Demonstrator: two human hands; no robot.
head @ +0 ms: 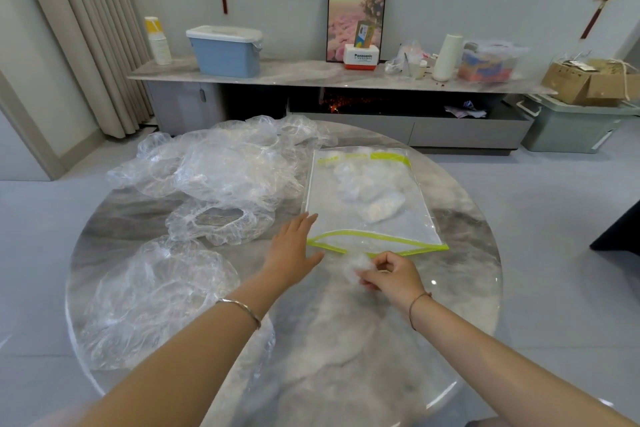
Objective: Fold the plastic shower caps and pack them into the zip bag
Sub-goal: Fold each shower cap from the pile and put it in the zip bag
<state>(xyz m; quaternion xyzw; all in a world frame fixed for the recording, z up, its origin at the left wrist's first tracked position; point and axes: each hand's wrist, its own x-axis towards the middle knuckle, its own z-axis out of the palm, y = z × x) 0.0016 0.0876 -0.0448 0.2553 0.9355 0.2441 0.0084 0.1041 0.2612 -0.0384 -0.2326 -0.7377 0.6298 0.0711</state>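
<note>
A clear zip bag (398, 225) with a green zip edge lies on the round marble table (346, 357), its mouth gaping toward me. Folded caps (367, 191) show inside it. My right hand (391, 276) pinches a small folded shower cap (362, 262) just in front of the bag's mouth. My left hand (294, 250) lies flat with straight fingers at the bag's near left corner. A heap of loose clear shower caps (221, 163) fills the table's far left. One cap (218, 222) lies ring-up in front of it, another (152, 302) by my left forearm.
Behind the table runs a low cabinet (311, 74) with a blue lidded box (225, 50), a framed picture (356, 17), a white cylinder (448, 57) and cartons. A curtain (86, 38) hangs at the left. A green storage bin (571, 128) stands on the floor at the right.
</note>
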